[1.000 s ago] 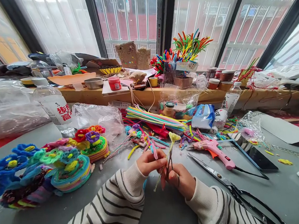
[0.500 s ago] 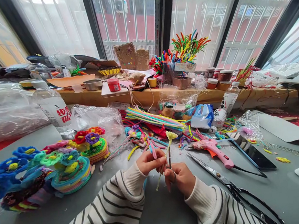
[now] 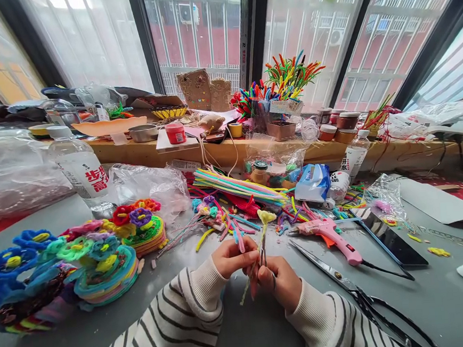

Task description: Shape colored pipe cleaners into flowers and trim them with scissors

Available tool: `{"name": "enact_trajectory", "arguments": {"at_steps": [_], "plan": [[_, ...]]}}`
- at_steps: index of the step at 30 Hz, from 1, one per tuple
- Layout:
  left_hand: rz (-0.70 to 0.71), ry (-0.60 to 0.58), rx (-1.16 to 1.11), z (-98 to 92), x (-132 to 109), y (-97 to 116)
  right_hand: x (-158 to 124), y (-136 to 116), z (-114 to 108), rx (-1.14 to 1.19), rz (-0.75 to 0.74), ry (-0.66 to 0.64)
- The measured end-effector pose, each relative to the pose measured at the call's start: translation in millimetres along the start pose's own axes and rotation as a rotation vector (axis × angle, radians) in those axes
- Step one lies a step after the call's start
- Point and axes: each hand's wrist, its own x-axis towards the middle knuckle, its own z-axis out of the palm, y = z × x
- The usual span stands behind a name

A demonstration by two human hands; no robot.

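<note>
Pinched in the fingers of my left hand (image 3: 234, 256) is a thin, pale yellow pipe cleaner flower (image 3: 266, 216), its bloom up and its stem slanting down past the fingers. My right hand (image 3: 281, 283) is closed round small scissors (image 3: 263, 248), whose blades point upward beside the stem. My fingers hide the scissors' handles in part. Pink and blue pipe cleaner pieces (image 3: 238, 237) show just above my left hand; I cannot tell whether it holds them. To the right lie large scissors (image 3: 335, 275) with black handles and a pink glue gun (image 3: 332, 235).
Colourful pipe cleaner flowers (image 3: 80, 247) on layered round bases stand at the left. Behind my hands lies a bundle of pipe cleaners (image 3: 236, 184). A tablet (image 3: 392, 235) is at the right. Bottles (image 3: 80, 164) and jars line the back, below a cluttered wooden ledge (image 3: 149, 148).
The flower's stem has tilted slightly, its lower end now lower and further left. My right hand and the small scissors have shifted a little, and the blades look slightly more apart.
</note>
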Motion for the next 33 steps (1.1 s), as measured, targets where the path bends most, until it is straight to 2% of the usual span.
{"name": "enact_trajectory", "arguments": {"at_steps": [12, 16, 20, 26, 33], "plan": [[0.005, 0.034, -0.058, 2.0, -1.2, 4.3, -0.1, 3.7, -1.7, 0.023, 0.059, 0.079], [0.003, 0.052, -0.056, 2.0, -1.1, 5.4, -0.6, 5.2, -1.0, 0.015, 0.101, 0.057], [0.0, 0.058, -0.054, 2.8, -1.3, 5.1, -0.1, 3.7, 0.4, -0.016, 0.048, 0.013], [-0.003, 0.052, -0.042, 3.1, -1.4, 3.1, 0.0, 3.9, 0.3, -0.047, 0.031, 0.017], [0.005, 0.043, -0.038, 4.3, -2.2, 4.0, 0.6, 5.3, -0.4, 0.019, 0.034, 0.059]]}}
